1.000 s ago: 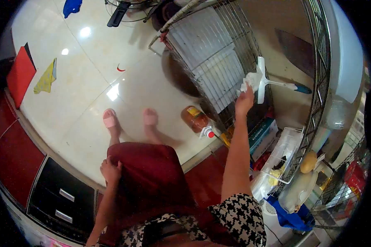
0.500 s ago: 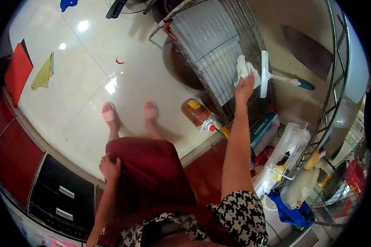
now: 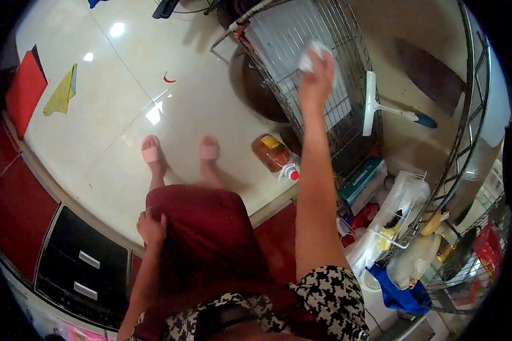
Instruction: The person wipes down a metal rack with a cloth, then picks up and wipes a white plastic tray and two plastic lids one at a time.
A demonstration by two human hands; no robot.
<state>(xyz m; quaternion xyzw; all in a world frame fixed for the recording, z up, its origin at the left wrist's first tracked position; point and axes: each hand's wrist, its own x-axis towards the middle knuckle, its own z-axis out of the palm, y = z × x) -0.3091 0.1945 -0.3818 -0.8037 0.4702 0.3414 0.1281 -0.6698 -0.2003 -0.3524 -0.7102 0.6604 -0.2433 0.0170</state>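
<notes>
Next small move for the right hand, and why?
Probably press the white wad against the wire rack and wipe along a bar: the right hand already holds it over the rack, though contact isn't clear from this view. The squeegee lies unheld.

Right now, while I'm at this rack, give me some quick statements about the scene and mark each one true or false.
1. The right hand holds a crumpled white wad. True.
2. Both slippers are black. False: they are pink.
3. The left hand touches the dark red garment. True.
4. The bottle has a blue cap. False: its cap is red.
</notes>
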